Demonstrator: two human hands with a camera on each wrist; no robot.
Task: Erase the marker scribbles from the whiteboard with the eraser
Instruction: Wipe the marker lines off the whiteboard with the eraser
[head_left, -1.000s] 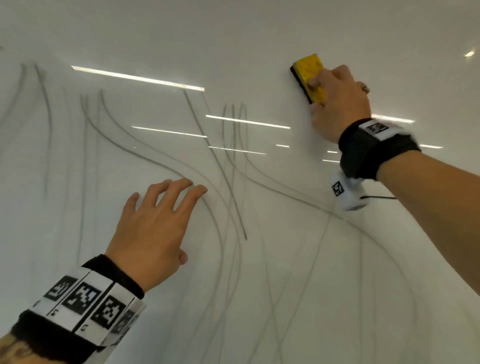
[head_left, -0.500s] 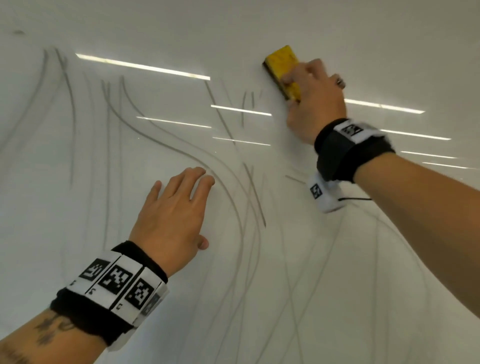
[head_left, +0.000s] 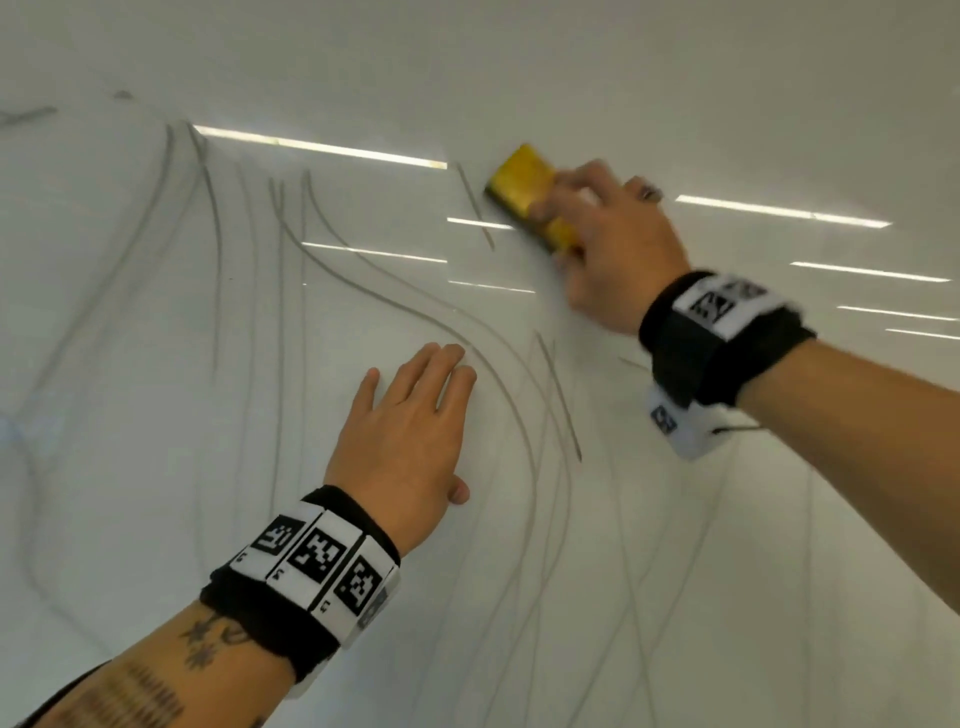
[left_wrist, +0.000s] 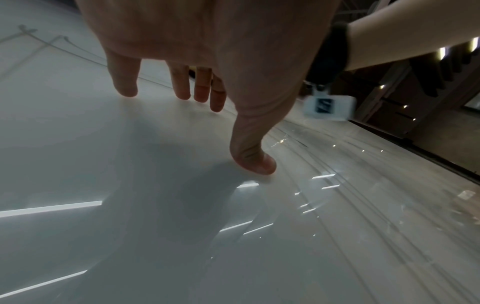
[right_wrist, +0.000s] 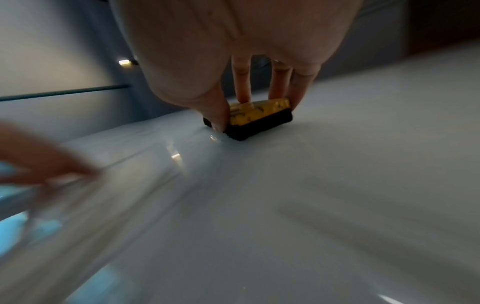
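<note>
A glossy whiteboard (head_left: 675, 78) fills the head view, crossed by grey marker scribbles (head_left: 363, 280) at the left, centre and bottom. My right hand (head_left: 597, 228) grips a yellow eraser (head_left: 524, 187) with a black felt base and presses it on the board at upper centre. In the right wrist view the thumb and fingers pinch the eraser (right_wrist: 259, 115), felt side down. My left hand (head_left: 405, 431) lies flat on the board below and left of the eraser, fingers straight. The left wrist view shows its fingertips (left_wrist: 127, 90) touching the surface.
Ceiling lights reflect as bright streaks (head_left: 322, 148) across the board. The area above and right of the eraser is free of marks. In the left wrist view the board's dark right edge (left_wrist: 415, 152) borders a dim room.
The right hand has slid the eraser leftward along the board's upper part, wiping away the tops of the central strokes. The left hand has stayed flat in place.
</note>
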